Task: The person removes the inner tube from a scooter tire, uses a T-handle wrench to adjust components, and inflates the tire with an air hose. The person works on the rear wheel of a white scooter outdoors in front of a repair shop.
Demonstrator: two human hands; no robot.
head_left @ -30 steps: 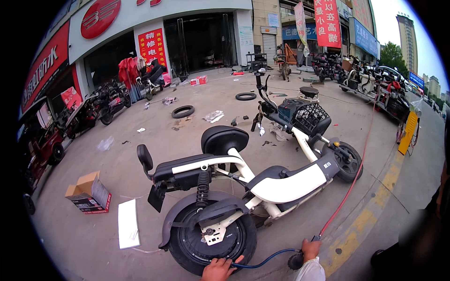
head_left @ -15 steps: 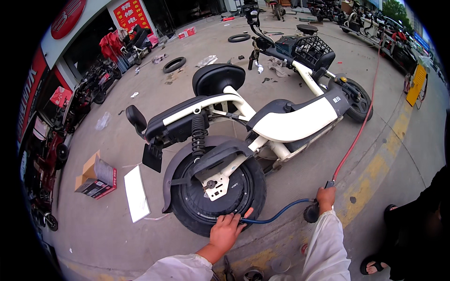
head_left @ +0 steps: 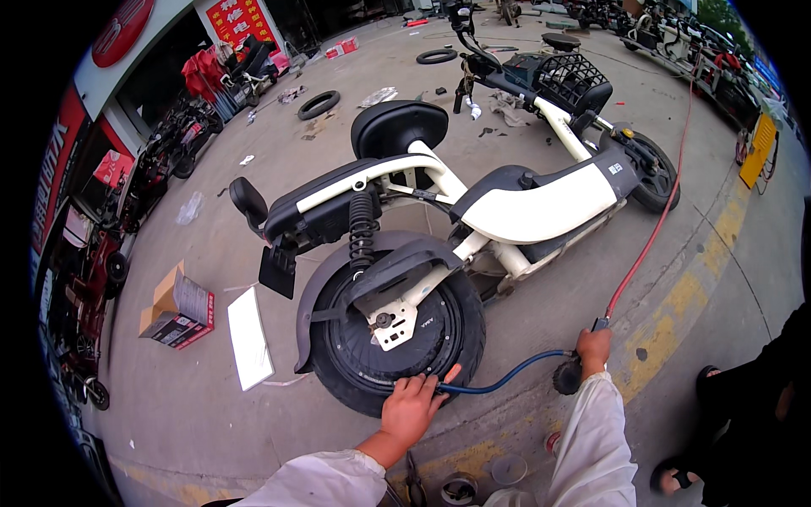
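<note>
A white and black electric scooter (head_left: 541,207) lies on its side on the pavement. At the lower edge of its rear wheel (head_left: 389,351), my left hand (head_left: 408,411) is closed round the end of a blue air hose (head_left: 507,379), against the tyre and rim. The fingers hide the fitting and whatever it meets there; an orange tip shows beside them. My right hand (head_left: 595,345) grips a tyre inflator, whose round black gauge (head_left: 567,377) hangs by the fist. From the inflator's top a red air hose (head_left: 646,251) runs away past the front wheel (head_left: 652,176).
An open cardboard box (head_left: 178,310) and a white panel (head_left: 250,340) lie left of the wheel. Pliers (head_left: 415,483) and small containers (head_left: 459,487) sit near my sleeves. A person in dark clothes (head_left: 752,406) stands at right. Loose tyres (head_left: 318,105) lie farther back.
The view has shifted slightly, so the scooter appears a little higher and farther right. Both hands keep their holds on the hose end and the inflator.
</note>
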